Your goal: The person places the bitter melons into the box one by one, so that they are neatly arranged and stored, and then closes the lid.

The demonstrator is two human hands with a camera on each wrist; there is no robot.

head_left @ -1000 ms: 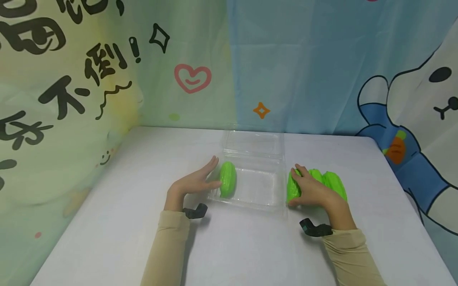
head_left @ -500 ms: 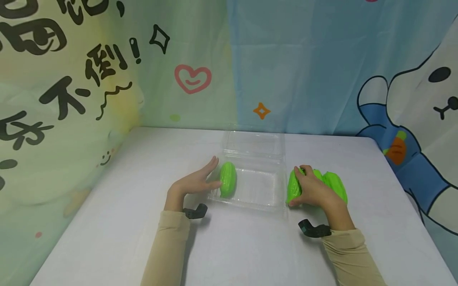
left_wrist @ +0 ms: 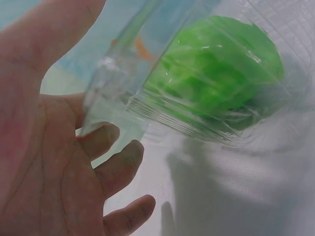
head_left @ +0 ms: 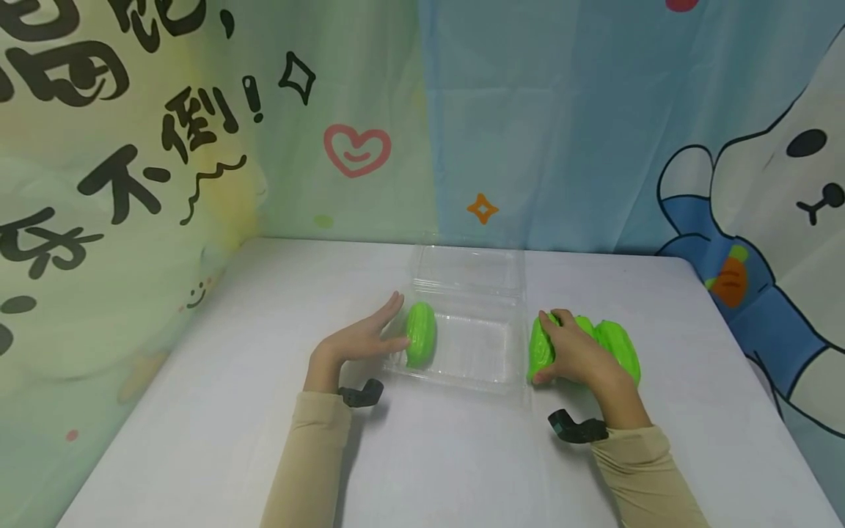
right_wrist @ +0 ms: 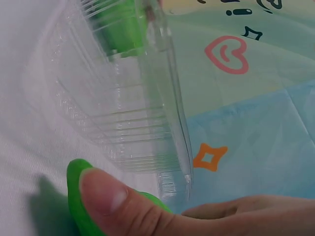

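A clear plastic box (head_left: pixel 472 348) lies on the white table with its lid folded back. Inside its left end sits a bright green, ridged oblong piece (head_left: pixel 421 335), perhaps a toy gourd. My left hand (head_left: pixel 359 341) is at the box's left edge, fingers loosely extended; in the left wrist view the rim passes between thumb and fingers. To the right of the box, my right hand (head_left: pixel 581 352) grips a similar green oblong piece (head_left: pixel 541 350), thumb at its near end and fingertips at its far end. The right wrist view shows the thumb (right_wrist: pixel 106 194) against it.
More green oblong pieces (head_left: pixel 617 348) lie side by side just right of the gripped one, partly hidden by the right hand. The clear lid (head_left: pixel 469 268) extends toward the back edge of the table. A printed cloth backdrop (head_left: pixel 561 132) hangs behind.
The right hand's fingertips have drawn in slightly at the far end of the green piece, and its wrist has shifted a little left. The left hand stays in place. The head view has tilted slightly.
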